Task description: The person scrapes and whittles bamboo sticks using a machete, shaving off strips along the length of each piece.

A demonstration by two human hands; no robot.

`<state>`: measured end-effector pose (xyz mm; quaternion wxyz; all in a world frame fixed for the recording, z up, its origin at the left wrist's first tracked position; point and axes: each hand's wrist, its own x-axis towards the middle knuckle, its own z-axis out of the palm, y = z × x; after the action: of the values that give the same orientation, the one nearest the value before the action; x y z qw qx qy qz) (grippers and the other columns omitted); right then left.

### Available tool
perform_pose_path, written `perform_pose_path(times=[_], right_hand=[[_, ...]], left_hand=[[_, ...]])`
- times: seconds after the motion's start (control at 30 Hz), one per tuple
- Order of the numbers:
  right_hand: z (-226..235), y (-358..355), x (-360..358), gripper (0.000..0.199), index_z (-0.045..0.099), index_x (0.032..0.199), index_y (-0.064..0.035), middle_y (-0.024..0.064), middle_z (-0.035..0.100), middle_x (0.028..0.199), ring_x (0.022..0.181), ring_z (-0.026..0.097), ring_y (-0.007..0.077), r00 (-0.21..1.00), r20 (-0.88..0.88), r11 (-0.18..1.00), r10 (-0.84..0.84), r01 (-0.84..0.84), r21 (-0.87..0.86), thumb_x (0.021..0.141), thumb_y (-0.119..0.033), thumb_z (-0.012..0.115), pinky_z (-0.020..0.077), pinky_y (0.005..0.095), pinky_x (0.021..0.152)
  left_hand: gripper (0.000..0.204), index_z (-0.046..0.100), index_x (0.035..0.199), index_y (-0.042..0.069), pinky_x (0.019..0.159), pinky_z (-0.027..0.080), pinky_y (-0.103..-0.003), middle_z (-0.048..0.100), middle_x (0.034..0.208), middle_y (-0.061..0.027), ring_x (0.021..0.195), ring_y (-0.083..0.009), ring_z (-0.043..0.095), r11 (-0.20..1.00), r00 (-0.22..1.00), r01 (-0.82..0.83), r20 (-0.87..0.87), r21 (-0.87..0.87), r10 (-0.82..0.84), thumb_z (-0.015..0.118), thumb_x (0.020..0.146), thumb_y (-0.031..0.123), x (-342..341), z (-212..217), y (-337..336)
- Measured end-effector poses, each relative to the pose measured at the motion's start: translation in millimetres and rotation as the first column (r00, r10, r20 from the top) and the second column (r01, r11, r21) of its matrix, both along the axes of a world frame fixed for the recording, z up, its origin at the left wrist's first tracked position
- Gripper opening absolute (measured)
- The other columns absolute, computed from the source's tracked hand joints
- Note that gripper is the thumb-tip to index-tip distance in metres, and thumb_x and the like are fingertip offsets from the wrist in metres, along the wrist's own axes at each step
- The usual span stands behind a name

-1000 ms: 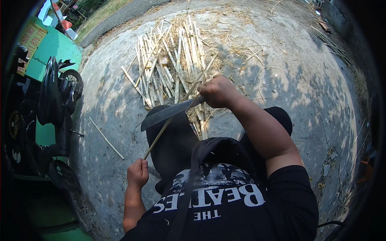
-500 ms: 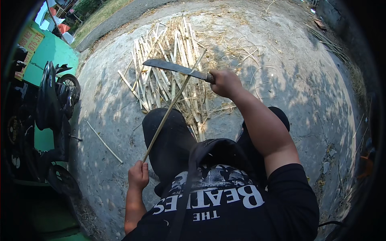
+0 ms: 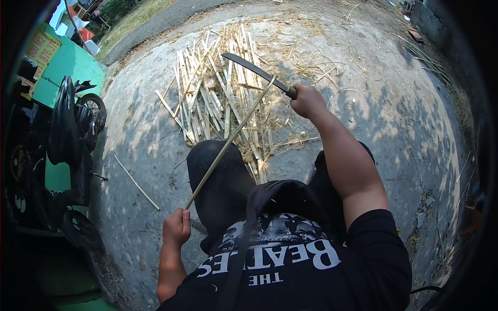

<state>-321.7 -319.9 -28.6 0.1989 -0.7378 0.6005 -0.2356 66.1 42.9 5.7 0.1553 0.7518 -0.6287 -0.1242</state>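
Note:
My left hand [image 3: 177,227] is closed round the lower end of a long, thin bamboo strip [image 3: 220,154]. The strip slants up and to the right across my left knee. A machete [image 3: 254,68] with a dark blade and a short handle is gripped in my right hand [image 3: 309,100], out in front of my knees. Its blade points to the far left and meets the strip near the strip's upper end. Beneath and beyond them, a pile of split bamboo strips [image 3: 226,112] lies on the ground.
Thin shavings [image 3: 316,70] are scattered right of the pile. A single loose strip [image 3: 136,182] lies on the concrete ground [image 3: 415,150] to the left. A parked motorcycle [image 3: 72,135] stands at the left by a green panel [image 3: 78,67]. Long green stalks [image 3: 428,62] lie at the far right.
The machete and my right hand have moved to the right, toward the strip's far end, and the blade is turned more edge-on. My left hand keeps its grip, almost unmoved.

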Motion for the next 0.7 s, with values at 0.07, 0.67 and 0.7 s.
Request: perform_pose_path(times=[0.07,0.67,0.7], right_hand=[[0.7,9.8,4.2,0.016,0.069,0.095,-0.0093,0.0176,0.072,0.09,0.089,0.07,0.0396,0.998,-0.026,0.997,-0.05,0.048,-0.052,0.082,-0.016,0.064,0.0553,0.0509,0.079],[3.6,7.2,8.8,0.013,0.069,0.094,-0.0103,0.0145,0.072,0.086,0.088,0.071,0.0366,0.979,-0.157,0.985,0.126,-0.143,-0.097,0.084,-0.019,0.067,0.0552,0.0486,0.077],[-1.5,0.2,-0.6,0.017,0.069,0.097,-0.0099,0.0164,0.072,0.09,0.092,0.07,0.0374,0.998,-0.045,0.998,0.053,-0.055,-0.03,0.083,-0.018,0.066,0.055,0.0492,0.08]], left_hand=[[0.032,0.058,0.08,0.003,0.056,0.045,-0.052,0.059,0.066,-0.0234,0.065,-0.0475,0.061,1.0,1.0,0.009,-0.004,-0.009,-0.009,0.057,0.103,0.025,5.7,-5.1,3.1],[0.032,0.056,0.077,0.003,0.055,0.045,-0.052,0.058,0.065,-0.0225,0.063,-0.0466,0.06,0.998,0.999,0.038,0.03,-0.058,-0.036,0.058,0.102,0.023,6.2,-7.9,4.3],[0.033,0.055,0.077,0.003,0.055,0.045,-0.052,0.058,0.064,-0.0224,0.063,-0.0468,0.06,0.998,0.999,0.03,0.02,-0.053,-0.029,0.058,0.102,0.023,4.7,-4.5,5.1]])
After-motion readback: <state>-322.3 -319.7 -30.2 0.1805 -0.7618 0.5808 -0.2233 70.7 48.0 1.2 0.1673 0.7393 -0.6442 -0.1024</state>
